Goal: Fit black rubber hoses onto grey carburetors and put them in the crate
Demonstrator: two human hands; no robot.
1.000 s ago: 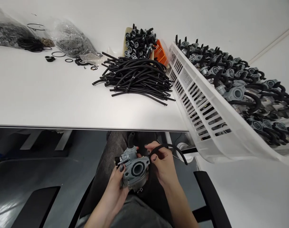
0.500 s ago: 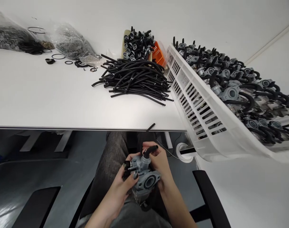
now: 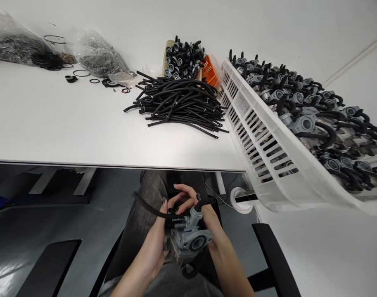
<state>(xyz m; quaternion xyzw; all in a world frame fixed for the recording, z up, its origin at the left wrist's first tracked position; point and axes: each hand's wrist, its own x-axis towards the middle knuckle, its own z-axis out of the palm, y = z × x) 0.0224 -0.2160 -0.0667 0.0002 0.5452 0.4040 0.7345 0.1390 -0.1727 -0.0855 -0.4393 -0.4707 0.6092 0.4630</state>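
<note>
Over my lap, below the table edge, I hold a grey metal carburetor [image 3: 190, 238] with a round flanged port facing up. My left hand [image 3: 159, 239] grips its left side. A thin black rubber hose [image 3: 148, 207] curves out to the left from between my fingers. My right hand [image 3: 194, 204] is closed behind the carburetor's top, fingers pinched round the hose end there. A short black elbow tube [image 3: 203, 202] sticks up from the carburetor.
On the white table [image 3: 67, 123] lies a pile of black hoses [image 3: 179, 105], a box of small black fittings [image 3: 183, 57], an orange basket [image 3: 209, 68], plastic bags of parts [image 3: 97, 53] and loose O-rings [image 3: 81, 73]. A white slatted crate [image 3: 269, 144] of carburetors sits right. A chair armrest [image 3: 273, 255] is beside me.
The carburetor has dropped lower on my lap and turned. The hose that stuck out to the right a second ago now loops left past my left hand, with my right fingers above the carburetor.
</note>
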